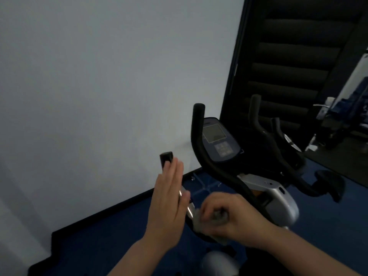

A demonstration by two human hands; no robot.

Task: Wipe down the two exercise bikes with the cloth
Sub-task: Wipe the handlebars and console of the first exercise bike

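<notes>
A pale wall (99, 76) meets blue floor (123, 232); a dark slatted blind (288, 56) hangs at right.

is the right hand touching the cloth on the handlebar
Touching. The head view shows the right hand with fingers curled round the grey cloth, pressing it against the near handlebar of the exercise bike.

Small gym room — exercise bike (247, 176) with a console (218, 139), blue floor (119, 236), plain white wall (99, 76), a mirror (298, 66) on the right.

Blue floor (127, 242), exercise bike (278, 198) standing on it
</notes>
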